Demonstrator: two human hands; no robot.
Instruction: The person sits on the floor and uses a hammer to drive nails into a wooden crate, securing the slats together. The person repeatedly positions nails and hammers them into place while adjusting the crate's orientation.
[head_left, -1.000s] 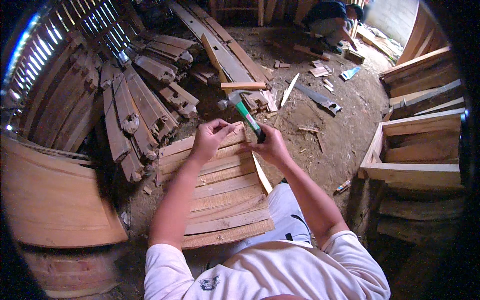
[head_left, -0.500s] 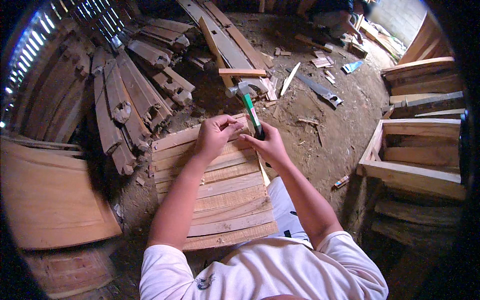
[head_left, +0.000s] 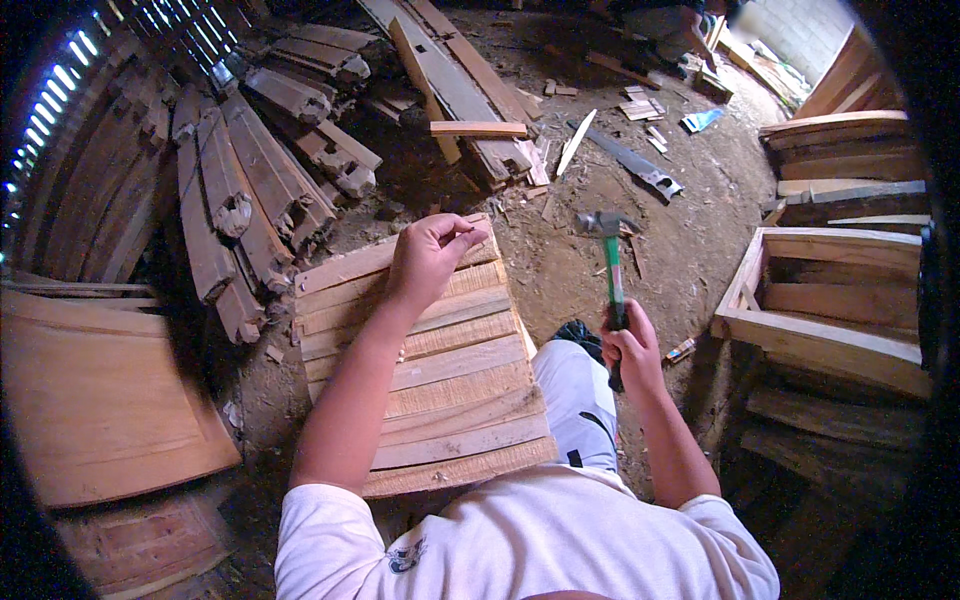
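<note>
A panel of several narrow wooden slats (head_left: 460,375) lies before me, over my lap. Above its far end, my left hand (head_left: 432,252) is closed, thumb and forefinger pinched together; whatever they hold is too small to make out. To the right of the panel, my right hand (head_left: 636,352) grips a claw hammer (head_left: 613,262) by the black end of its green handle. The hammer's metal head points away from me, apart from the wood.
A handsaw (head_left: 635,168) and a blue tool (head_left: 702,120) lie on the dirt floor. Wooden beams (head_left: 265,165) are stacked at the left, near a large wooden panel (head_left: 110,400). Wooden frames (head_left: 820,340) stand at the right. A person (head_left: 680,35) crouches at the far right.
My right hand has drawn the hammer away from the left hand, to the right and nearer me. The left hand stays pinched over the panel's far end.
</note>
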